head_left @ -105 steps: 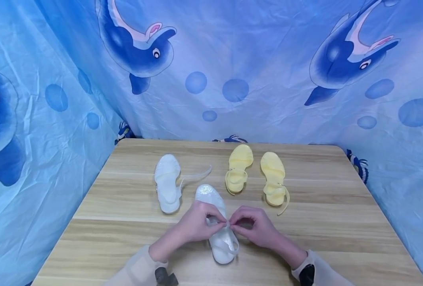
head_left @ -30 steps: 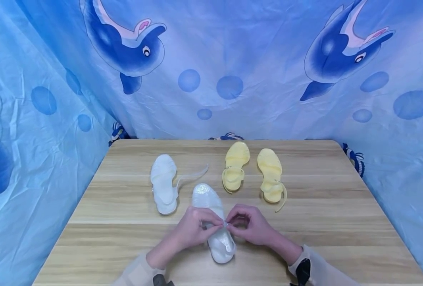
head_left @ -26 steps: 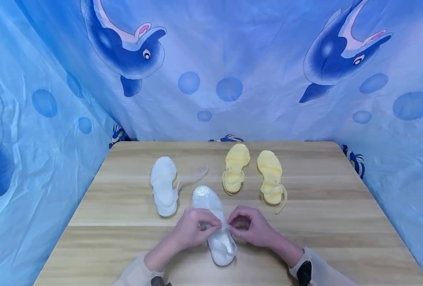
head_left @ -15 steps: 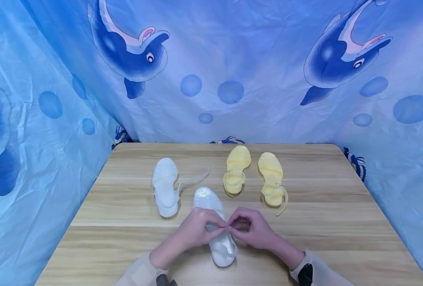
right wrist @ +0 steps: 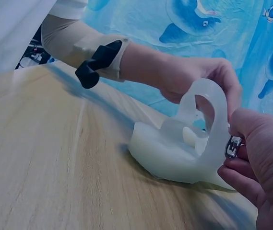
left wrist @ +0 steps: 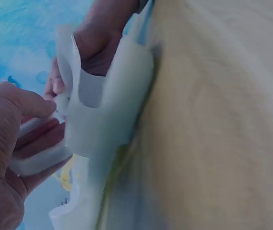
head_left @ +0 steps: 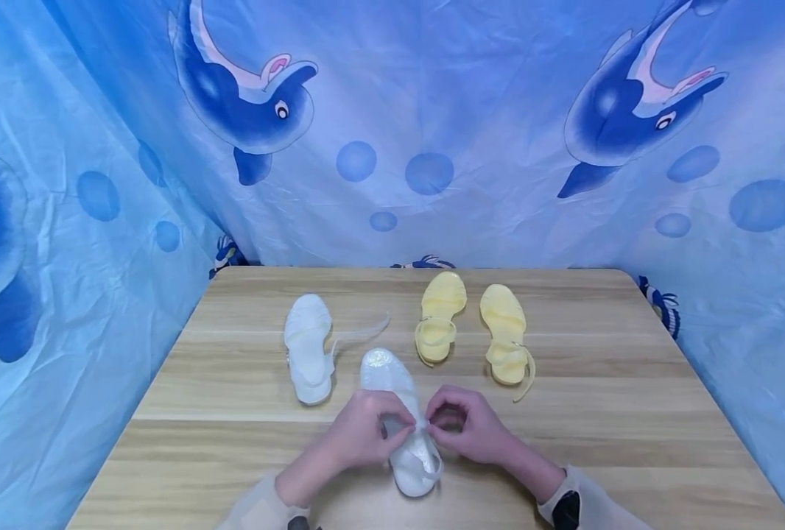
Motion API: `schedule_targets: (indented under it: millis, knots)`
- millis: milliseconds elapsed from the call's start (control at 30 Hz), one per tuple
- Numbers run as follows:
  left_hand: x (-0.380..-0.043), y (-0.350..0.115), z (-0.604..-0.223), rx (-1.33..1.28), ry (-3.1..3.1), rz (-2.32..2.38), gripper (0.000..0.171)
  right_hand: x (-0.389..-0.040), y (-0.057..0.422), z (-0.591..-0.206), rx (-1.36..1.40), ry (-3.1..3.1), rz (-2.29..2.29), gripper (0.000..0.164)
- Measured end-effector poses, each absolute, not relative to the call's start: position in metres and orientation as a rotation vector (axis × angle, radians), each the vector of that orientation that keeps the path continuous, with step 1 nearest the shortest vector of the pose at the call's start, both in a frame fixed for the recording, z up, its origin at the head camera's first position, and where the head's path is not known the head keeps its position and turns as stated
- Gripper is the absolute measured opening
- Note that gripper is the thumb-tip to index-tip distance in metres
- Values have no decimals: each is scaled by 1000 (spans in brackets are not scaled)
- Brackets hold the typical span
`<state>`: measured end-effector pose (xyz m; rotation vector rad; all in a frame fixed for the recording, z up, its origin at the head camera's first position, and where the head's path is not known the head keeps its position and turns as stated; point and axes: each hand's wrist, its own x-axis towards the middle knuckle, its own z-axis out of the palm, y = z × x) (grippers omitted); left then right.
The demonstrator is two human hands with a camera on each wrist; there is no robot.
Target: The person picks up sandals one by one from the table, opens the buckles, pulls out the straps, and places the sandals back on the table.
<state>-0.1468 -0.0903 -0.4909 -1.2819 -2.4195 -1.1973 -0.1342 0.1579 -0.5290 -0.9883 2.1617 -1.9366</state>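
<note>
A white translucent sandal point(head_left: 387, 374) lies on the table in front of me, toe pointing away. My left hand point(head_left: 366, 429) pinches its thin ankle strap point(left wrist: 40, 160) above the sandal's right side. Close against it, my right hand point(head_left: 473, 425) holds the small metal buckle point(right wrist: 232, 146) between thumb and fingers. The fingertips of both hands nearly meet there. In the right wrist view, the heel band point(right wrist: 212, 88) stands up as a loop. Whether the strap end passes through the buckle is too small to tell.
Left of the hands lies a second white sandal point(head_left: 308, 346), its strap point(head_left: 362, 333) stretched loose to the right. Two yellow sandals, one point(head_left: 443, 298) nearer the middle and another point(head_left: 504, 313) beside it, lie farther back on the wooden table point(head_left: 598, 368). A blue dolphin-print curtain point(head_left: 485, 88) surrounds the table.
The left fingertips have shifted a little back and forth at the buckle, apart from the right hand, then close to it. The right hand has stayed nearly in place. The other sandals lie unchanged.
</note>
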Motion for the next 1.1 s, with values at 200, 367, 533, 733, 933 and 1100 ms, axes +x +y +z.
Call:
schedule_targets:
  millis: [200, 367, 533, 733, 933, 1100]
  knots:
    - [-150, -83, -486, -1341, -2424, -1104, 12, -134, 156, -528, -963, 2232, -1880, 19]
    - [-152, -83, -488, -1375, -2406, -1130, 9, -135, 156, -526, -944, 2225, -1865, 17]
    - [-151, -85, -489, -1363, -2402, -1131, 10, -137, 158, -526, -913, 2195, -1863, 20]
    - [-153, -85, -487, -1318, -2445, -1126, 14, -138, 160, -527, -944, 2182, -1865, 18]
    - [-156, -86, -488, -1382, -2416, -1086, 13, -137, 159, -526, -936, 2183, -1854, 15]
    - [-157, -90, -489, -1376, -2446, -1087, 13, -137, 160, -524, -921, 2172, -1846, 17]
